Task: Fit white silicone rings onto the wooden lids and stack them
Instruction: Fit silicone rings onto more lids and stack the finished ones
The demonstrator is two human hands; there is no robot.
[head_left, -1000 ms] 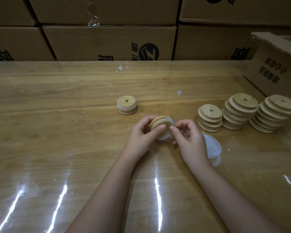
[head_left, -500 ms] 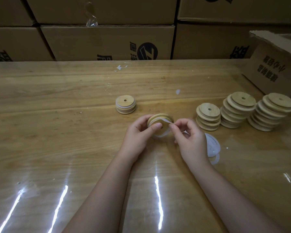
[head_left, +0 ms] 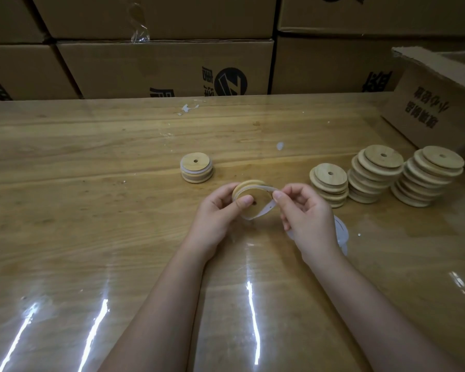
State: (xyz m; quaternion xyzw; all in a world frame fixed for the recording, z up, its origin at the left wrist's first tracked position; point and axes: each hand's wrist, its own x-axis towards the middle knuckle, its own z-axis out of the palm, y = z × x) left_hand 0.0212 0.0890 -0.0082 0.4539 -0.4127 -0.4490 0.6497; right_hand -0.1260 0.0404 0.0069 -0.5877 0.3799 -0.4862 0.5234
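While it lies wide under a glossy clear cover that throws back streaks of light, the wooden desk (head_left: 91, 224) carries, left of centre, a short stack of fitted lids (head_left: 196, 167), with white bands showing between the wooden discs. Just near and right of that stack the left hand (head_left: 215, 216) grips a wooden lid (head_left: 255, 196) tilted on edge above the desk, fingers curled behind its rim and the thumb pressed on the face beside the small centre hole. A white silicone ring (head_left: 261, 211) loops round the lid's right and near side, partly seated and partly standing off the rim. The right hand (head_left: 309, 218) pinches the ring's right end between thumb and forefinger, its other fingers curled loosely. Beyond that hand, flat on the desk, lies a pile of loose white rings (head_left: 342, 232), mostly hidden by it. Farther right stand bare wooden lids in three piles: a low stack (head_left: 329, 183), a taller leaning stack (head_left: 375, 174) and an end stack (head_left: 430, 175) of similar height. An open cardboard box (head_left: 438, 108) sits at the far right corner, and stacked cartons (head_left: 161, 68) line the far edge
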